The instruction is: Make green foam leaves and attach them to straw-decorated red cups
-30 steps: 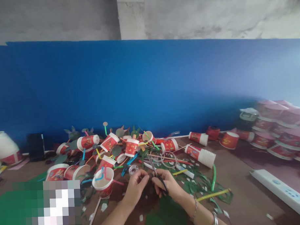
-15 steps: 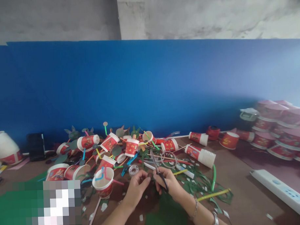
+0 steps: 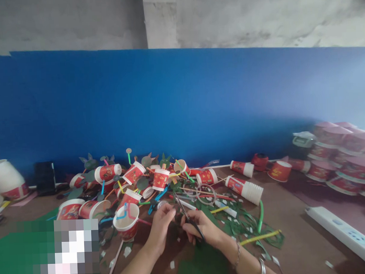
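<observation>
Black-handled scissors (image 3: 185, 211) are in my right hand (image 3: 200, 226), their blades pointing up and to the left. My left hand (image 3: 162, 225) is closed in a pinch just left of them. A small dark green piece of paper (image 3: 178, 215) shows at its fingertips, blurred and partly hidden. Green paper (image 3: 201, 264) lies on the table below my hands. Green cut scraps (image 3: 241, 219) and white bits spread to the right. A red and white paper cup (image 3: 126, 223) with bent straws stands left of my left hand.
Decorated paper cups (image 3: 132, 172) with straws and discs are heaped at the back. A nested cup stack (image 3: 244, 189) lies right of centre. A white power strip (image 3: 338, 231) and piled pink-topped cups (image 3: 345, 159) are at the right. A blue panel (image 3: 181, 105) stands behind.
Both hands have moved slightly left, and the scissors have tilted further left. A green scrap now shows beside my right hand where the hand was before.
</observation>
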A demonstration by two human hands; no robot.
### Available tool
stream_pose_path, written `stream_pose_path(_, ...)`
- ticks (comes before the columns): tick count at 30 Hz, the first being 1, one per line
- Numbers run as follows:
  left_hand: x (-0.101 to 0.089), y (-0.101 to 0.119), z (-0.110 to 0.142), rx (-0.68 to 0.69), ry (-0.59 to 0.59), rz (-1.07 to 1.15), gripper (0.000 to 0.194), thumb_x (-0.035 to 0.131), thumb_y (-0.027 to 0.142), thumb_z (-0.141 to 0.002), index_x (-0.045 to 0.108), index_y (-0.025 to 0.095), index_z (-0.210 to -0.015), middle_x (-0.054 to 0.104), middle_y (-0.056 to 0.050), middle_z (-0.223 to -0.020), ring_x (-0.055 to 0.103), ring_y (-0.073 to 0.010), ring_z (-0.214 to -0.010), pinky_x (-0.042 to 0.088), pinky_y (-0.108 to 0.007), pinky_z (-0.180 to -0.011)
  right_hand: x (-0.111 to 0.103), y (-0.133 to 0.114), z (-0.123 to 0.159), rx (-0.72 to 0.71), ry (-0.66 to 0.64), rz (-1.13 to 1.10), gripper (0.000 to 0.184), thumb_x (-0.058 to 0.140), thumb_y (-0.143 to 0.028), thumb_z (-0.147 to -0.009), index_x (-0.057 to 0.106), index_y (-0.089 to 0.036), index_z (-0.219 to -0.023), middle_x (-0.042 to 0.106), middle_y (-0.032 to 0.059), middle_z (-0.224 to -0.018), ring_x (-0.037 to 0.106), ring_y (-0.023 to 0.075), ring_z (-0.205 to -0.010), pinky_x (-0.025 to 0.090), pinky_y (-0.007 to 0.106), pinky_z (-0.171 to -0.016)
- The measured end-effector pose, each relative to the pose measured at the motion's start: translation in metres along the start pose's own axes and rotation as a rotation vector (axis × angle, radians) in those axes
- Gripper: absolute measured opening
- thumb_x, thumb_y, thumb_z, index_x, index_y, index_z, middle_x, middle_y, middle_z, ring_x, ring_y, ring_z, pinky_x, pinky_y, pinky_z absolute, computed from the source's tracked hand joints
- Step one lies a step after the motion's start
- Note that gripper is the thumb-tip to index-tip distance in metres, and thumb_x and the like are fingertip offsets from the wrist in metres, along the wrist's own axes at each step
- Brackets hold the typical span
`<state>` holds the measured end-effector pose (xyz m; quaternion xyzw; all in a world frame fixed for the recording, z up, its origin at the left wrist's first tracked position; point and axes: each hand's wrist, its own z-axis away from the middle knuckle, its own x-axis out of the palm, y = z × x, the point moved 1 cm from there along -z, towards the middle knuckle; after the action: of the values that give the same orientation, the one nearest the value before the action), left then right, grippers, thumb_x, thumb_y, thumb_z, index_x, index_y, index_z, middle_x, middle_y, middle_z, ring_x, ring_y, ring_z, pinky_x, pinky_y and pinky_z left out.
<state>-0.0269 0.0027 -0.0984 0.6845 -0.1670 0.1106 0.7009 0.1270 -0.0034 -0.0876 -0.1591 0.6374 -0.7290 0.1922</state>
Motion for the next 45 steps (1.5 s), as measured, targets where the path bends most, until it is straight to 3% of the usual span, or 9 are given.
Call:
stream_pose_path(4, -0.001, -0.003, -0.001, -0.058, -0.051, 0.082, 0.025, 0.071, 0.033, -0.067, 0.051, 0.018, -0.067, 0.051, 0.005, -0.057, 0.048, -0.011, -0.055, 0.037, -0.023, -0.057, -0.004, -0.007, 0.003, 0.01, -0.016, 0.001, 0.027, 0.063, -0.038, -0.07, 0.056, -0.014, -0.078, 0.055, -0.0053, -0.044, 0.047, 0.0061, -0.036, 0.032, 0.014, -0.034)
stream_pose_path(9, 0.0, -0.003, 0.0, -0.069, -0.054, 0.05, 0.024, 0.071, 0.033, -0.067, 0.053, 0.018, -0.069, 0.055, 0.003, -0.06, 0.053, -0.0135, -0.058, 0.04, -0.025, -0.059, -0.005, -0.011, 0.004, 0.013, -0.046, 0.017, 0.026, 0.064, -0.037, -0.068, 0.056, -0.013, -0.076, 0.055, -0.0054, -0.043, 0.046, 0.0059, -0.035, 0.034, 0.014, -0.035)
stream_pose_path(16, 0.002, 0.001, 0.002, -0.088, -0.077, 0.006, 0.027, 0.068, 0.035, -0.068, 0.048, 0.018, -0.06, 0.054, 0.003, -0.057, 0.05, -0.0123, -0.055, 0.039, -0.023, -0.056, -0.006, -0.008, 0.004, 0.001, -0.059, 0.024, 0.026, 0.066, -0.036, -0.067, 0.058, -0.013, -0.076, 0.053, -0.006, -0.044, 0.046, 0.0059, -0.036, 0.037, 0.015, -0.036)
stream_pose_path(28, 0.002, 0.002, 0.004, -0.125, -0.173, 0.089, 0.023, 0.065, 0.03, -0.071, 0.048, 0.018, -0.063, 0.053, 0.004, -0.056, 0.049, -0.0115, -0.052, 0.04, -0.024, -0.054, -0.008, -0.012, 0.006, 0.011, -0.091, 0.029, 0.028, 0.067, -0.038, -0.068, 0.061, -0.012, -0.076, 0.052, -0.0064, -0.042, 0.045, 0.0055, -0.035, 0.038, 0.014, -0.035)
stream_pose_path(45, 0.003, 0.004, 0.004, -0.1, -0.163, 0.066, 0.023, 0.067, 0.03, -0.069, 0.049, 0.018, -0.061, 0.054, 0.003, -0.057, 0.051, -0.0119, -0.054, 0.041, -0.024, -0.057, -0.01, -0.008, 0.005, 0.008, -0.091, 0.043, 0.027, 0.066, -0.038, -0.069, 0.062, -0.012, -0.077, 0.052, -0.006, -0.041, 0.045, 0.0056, -0.035, 0.039, 0.014, -0.035)
